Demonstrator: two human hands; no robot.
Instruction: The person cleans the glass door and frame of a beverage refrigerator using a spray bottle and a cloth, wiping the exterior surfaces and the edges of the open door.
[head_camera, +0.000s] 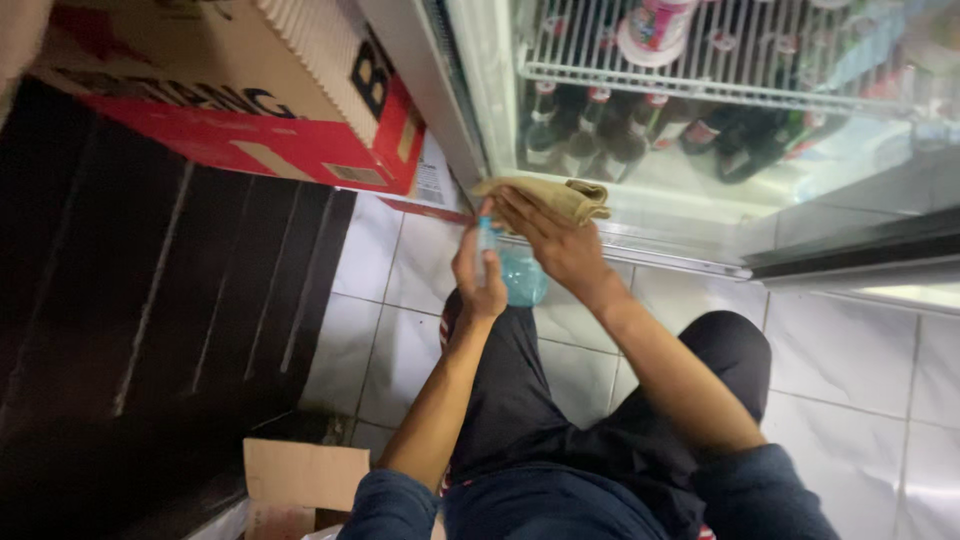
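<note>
We are crouching on the white tiled floor (860, 400) in front of a glass-fronted cooler (700, 150), and everything here is placed against that cooler. Our left hand (478, 275) is closing its fingers around the neck of a pale blue spray bottle (518, 272), holding it just below the cooler's bottom sill; the bottle's long axis is running roughly upright, its nozzle end pointing up toward the sill and its rounded body hanging lower, toward our knees. Our right hand (555, 238) is lying flat with fingers pressed together on a folded tan cloth (552, 196), pinning it against the lower left corner of the cooler's glass. The cloth is sitting directly above the bottle, touching or nearly touching its top, so the two hands are almost meeting there; the right hand is the nearer one to the glass. Inside the cooler, dark bottles (620, 130) are standing under a white wire shelf (700, 60). Left of the cooler, a red and brown cardboard box (250, 90) is resting on a dark ribbed surface (130, 330).
</note>
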